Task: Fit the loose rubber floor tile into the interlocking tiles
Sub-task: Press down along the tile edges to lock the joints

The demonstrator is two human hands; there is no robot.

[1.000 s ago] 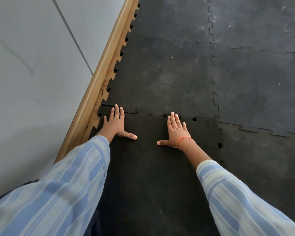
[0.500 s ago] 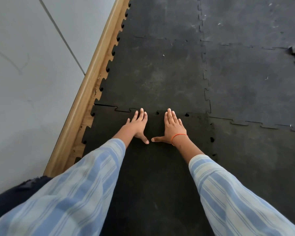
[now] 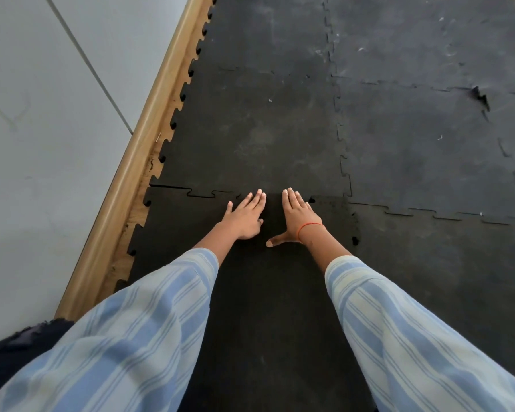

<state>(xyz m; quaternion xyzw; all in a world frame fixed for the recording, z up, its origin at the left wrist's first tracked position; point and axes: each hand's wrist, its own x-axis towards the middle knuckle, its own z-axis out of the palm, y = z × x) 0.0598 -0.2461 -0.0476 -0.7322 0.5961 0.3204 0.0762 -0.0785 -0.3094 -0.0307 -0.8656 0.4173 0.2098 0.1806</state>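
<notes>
The loose black rubber tile (image 3: pixel 265 292) lies on the floor in front of me, its toothed far edge meeting the laid interlocking tiles (image 3: pixel 259 129). My left hand (image 3: pixel 244 217) and my right hand (image 3: pixel 298 215) rest flat, palms down, side by side on the tile's far edge at the seam. Both hands hold nothing and their fingers are stretched out. A red band circles my right wrist. Left of the hands the seam (image 3: pixel 201 194) shows as a thin dark gap. Small holes show along the tile's right edge (image 3: pixel 355 240).
A wooden skirting strip (image 3: pixel 137 162) runs along the left of the tiles, below a pale grey wall (image 3: pixel 42 144). More black tiles (image 3: pixel 428 144) cover the floor to the right; one has a lifted torn spot (image 3: pixel 479 95).
My left hand has slid right along the seam from near the tile's left corner until it lies next to my right hand. The right hand has stayed about where it was.
</notes>
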